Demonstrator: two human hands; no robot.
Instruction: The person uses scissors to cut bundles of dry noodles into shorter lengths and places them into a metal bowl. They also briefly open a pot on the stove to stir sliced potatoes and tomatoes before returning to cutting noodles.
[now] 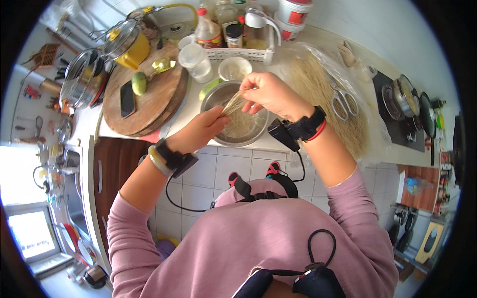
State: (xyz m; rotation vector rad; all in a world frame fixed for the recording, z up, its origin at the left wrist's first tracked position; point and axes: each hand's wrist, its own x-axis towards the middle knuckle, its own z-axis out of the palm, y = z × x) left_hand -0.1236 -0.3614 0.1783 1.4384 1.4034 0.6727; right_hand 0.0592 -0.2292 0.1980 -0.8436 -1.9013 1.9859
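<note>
Between my two hands a small bundle of thin dry noodles [233, 104] is stretched above a steel bowl. My left hand [205, 124] grips its lower end, and my right hand [262, 91] pinches the upper end with fingertips. The steel bowl [265, 123] stands near the counter edge with pale noodle strands [242, 124] in it. To the right, a large heap of dry noodles [316, 89] lies on clear plastic, with scissors [344, 102] on top. Behind the steel bowl is a small white bowl [234, 69]; a green vegetable piece [209, 88] lies at its left side.
A round wooden board [156, 100] on the left holds a phone [128, 98], a green vegetable [139, 83] and a yellow pot [132, 48]. A plastic container [195, 61] and a white basket [242, 56] with bottles stand behind. A cooktop [395, 111] with pans is far right.
</note>
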